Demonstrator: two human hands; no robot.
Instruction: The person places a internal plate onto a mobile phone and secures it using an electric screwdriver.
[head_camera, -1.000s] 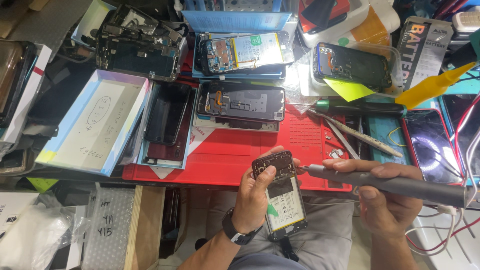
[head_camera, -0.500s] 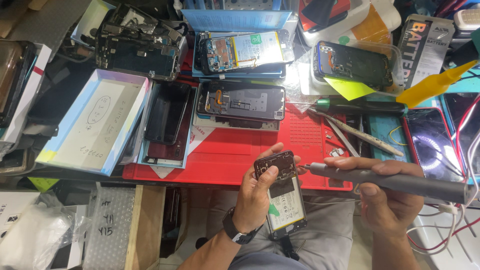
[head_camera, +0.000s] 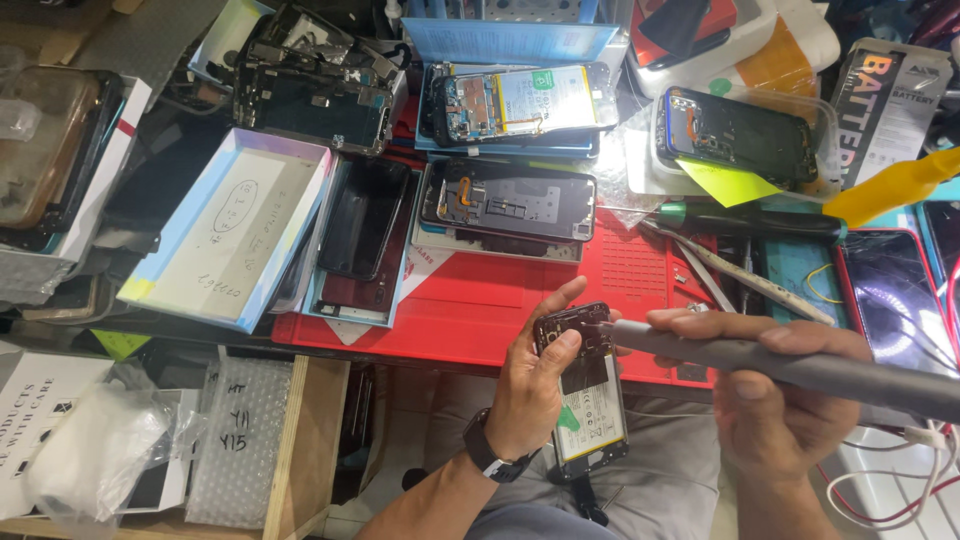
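- The left hand (head_camera: 530, 400) has kept its grip on the opened phone (head_camera: 585, 395) above the lap, fingers (head_camera: 562, 350) curled round its left edge and thumb across the top; the phone has barely shifted.
- The right hand (head_camera: 775, 410), fingers wrapped tight, has held the grey powered screwdriver (head_camera: 790, 367) with its tip at the phone's upper end, so work there goes on.
- Beyond lie the red mat (head_camera: 480, 300) and, on the desk, more stripped phones (head_camera: 508, 202).
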